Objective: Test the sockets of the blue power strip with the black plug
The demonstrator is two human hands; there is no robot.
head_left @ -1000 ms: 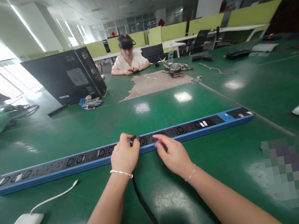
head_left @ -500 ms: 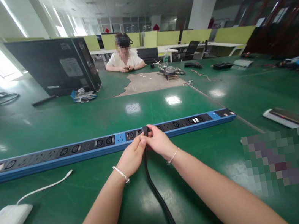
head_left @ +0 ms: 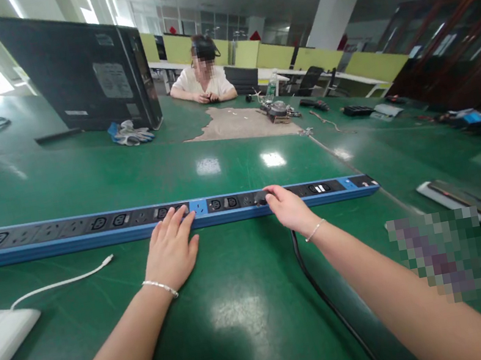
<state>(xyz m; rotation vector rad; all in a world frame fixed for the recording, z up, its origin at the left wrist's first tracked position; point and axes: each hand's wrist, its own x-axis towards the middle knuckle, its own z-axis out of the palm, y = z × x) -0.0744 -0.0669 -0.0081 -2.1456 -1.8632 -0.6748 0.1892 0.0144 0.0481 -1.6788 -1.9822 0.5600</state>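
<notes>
A long blue power strip [head_left: 66, 245] with black sockets lies across the green table. My left hand [head_left: 173, 248] rests on it with spread fingers, the fingertips over the sockets just left of a blue socket [head_left: 198, 207]. Right of the middle, my right hand [head_left: 289, 208] grips a black plug [head_left: 261, 198] at the strip's sockets. Whether its pins sit inside a socket I cannot tell. From under that hand a thick black cable [head_left: 326, 295] runs down toward the table's near edge.
At the left lies a white power strip [head_left: 3, 340] with a white cable. A black computer case [head_left: 82, 71] and gloves [head_left: 130, 133] stand beyond. A person [head_left: 203, 78] sits across the table. To the right are a long white-and-dark object [head_left: 453, 201] and a blurred patch.
My hands were together on the plug at the strip's middle. The left has let go and moved left onto the strip; the right has carried the plug rightward, its cable following.
</notes>
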